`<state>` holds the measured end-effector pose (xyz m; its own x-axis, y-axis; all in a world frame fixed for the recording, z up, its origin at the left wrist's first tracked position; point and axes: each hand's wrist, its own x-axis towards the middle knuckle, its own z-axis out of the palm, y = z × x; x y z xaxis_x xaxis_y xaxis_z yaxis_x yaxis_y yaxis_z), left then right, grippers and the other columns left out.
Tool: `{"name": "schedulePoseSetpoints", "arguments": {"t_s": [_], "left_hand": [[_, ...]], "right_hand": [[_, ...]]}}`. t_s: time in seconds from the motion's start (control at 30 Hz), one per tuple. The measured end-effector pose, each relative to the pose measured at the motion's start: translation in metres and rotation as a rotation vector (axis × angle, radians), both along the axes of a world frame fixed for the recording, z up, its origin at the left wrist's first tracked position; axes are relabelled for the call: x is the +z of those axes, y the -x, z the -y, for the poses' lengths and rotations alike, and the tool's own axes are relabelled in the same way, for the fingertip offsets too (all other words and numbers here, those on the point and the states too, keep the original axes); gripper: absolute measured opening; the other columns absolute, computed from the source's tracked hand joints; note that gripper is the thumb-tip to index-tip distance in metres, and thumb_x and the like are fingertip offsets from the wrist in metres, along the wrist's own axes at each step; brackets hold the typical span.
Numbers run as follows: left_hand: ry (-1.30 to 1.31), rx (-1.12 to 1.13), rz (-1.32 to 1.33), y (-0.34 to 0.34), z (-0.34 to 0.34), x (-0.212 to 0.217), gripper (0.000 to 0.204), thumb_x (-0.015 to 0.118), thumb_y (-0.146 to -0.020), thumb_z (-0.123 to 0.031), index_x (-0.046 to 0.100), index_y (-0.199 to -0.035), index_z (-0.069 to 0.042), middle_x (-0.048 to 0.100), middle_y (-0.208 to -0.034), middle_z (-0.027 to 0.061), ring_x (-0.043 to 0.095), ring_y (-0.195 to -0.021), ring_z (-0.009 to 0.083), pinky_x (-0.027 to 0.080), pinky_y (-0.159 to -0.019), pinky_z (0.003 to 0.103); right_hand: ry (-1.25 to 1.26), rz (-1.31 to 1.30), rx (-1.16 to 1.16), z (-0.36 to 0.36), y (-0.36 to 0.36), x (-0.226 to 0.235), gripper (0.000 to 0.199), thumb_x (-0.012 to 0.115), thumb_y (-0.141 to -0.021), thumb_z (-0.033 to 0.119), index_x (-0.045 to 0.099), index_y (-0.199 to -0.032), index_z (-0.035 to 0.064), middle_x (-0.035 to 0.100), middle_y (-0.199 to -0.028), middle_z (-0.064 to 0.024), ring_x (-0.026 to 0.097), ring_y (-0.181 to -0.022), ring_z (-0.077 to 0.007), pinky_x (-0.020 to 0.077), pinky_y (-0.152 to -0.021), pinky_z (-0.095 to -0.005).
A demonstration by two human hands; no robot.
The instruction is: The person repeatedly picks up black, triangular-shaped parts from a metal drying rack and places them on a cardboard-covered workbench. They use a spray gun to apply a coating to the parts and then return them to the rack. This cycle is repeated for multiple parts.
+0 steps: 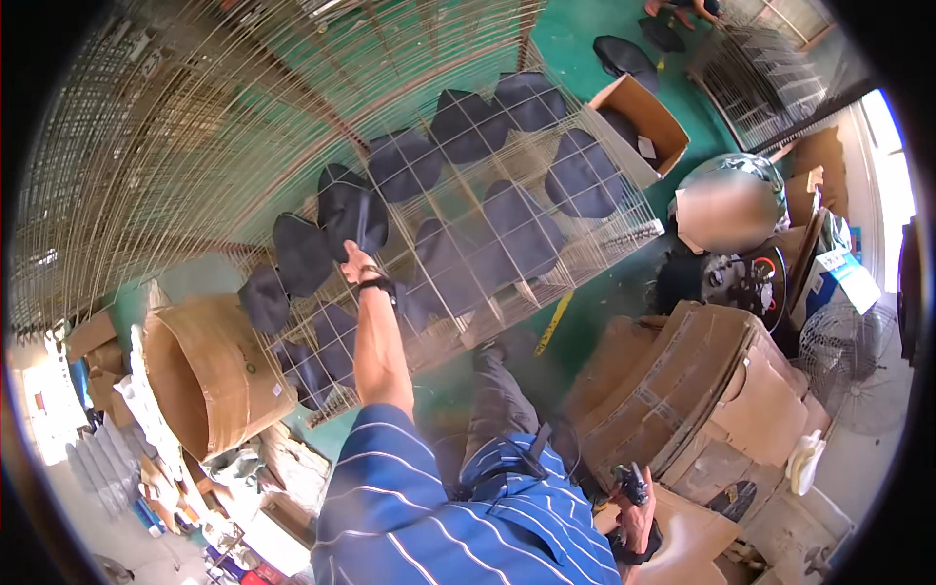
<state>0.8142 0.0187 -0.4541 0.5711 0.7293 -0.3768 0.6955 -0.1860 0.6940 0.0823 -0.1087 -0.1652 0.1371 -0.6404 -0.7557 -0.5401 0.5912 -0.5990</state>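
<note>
My left hand [361,263] reaches over a wire mesh rack [458,331]. Its fingers are closed on the lower edge of a dark, rounded, flexible sheet piece [341,210], which looks slightly folded. Several similar dark pieces lie spread over the mesh, among them one to the left [300,255] and one to the right [405,164]. Low on the right, well away from the rack, my right hand [639,512] is closed around a small black and silver tool [629,481]; its exact kind cannot be made out.
An open cardboard box [229,375] stands left of the rack, another [648,127] at its far right end. Stacked wire racks [175,146] fill the far left. Large cartons [682,380] and a fan [843,341] stand right. Part of another person [682,10] shows far right.
</note>
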Motion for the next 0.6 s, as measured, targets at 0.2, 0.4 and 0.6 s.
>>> {"name": "schedulePoseSetpoints", "arguments": {"t_s": [0.2, 0.4, 0.6], "left_hand": [[0.34, -1.206, 0.292, 0.211, 0.152, 0.063, 0.051, 0.073, -0.085, -0.027, 0.058, -0.128, -0.005, 0.058, -0.124, 0.0173, 0.062, -0.104, 0.0264, 0.049, -0.092, 0.038], [1.248, -2.629, 0.369, 0.479, 0.215, 0.317, 0.033, 0.08, -0.079, -0.01, 0.067, -0.109, -0.004, 0.068, -0.106, 0.0112, 0.066, -0.097, 0.0227, 0.053, -0.085, 0.035], [1.678, -3.119, 0.201, 0.637, 0.171, 0.38, 0.041, 0.088, -0.064, -0.013, 0.071, -0.101, -0.008, 0.067, -0.097, 0.0086, 0.065, -0.088, 0.0261, 0.053, -0.075, 0.036]], "right_hand": [[0.152, -0.022, -0.1, -0.008, -0.037, 0.055, 0.083, 0.069, -0.085, 0.004, 0.026, -0.154, 0.0018, 0.066, -0.089, -0.0064, 0.059, -0.069, -0.0107, 0.0481, -0.06, -0.0244], [0.517, -0.183, 0.036, -0.02, 0.003, 0.086, 0.084, 0.069, -0.086, 0.006, 0.02, -0.153, -0.004, 0.069, -0.088, -0.0133, 0.066, -0.072, -0.0226, 0.0523, -0.069, -0.0346], [0.543, -0.182, -0.301, -0.085, 0.054, 0.111, 0.092, 0.066, -0.078, 0.002, 0.011, -0.15, -0.0129, 0.067, -0.088, -0.0246, 0.066, -0.076, -0.0395, 0.0507, -0.071, -0.0436]]}}
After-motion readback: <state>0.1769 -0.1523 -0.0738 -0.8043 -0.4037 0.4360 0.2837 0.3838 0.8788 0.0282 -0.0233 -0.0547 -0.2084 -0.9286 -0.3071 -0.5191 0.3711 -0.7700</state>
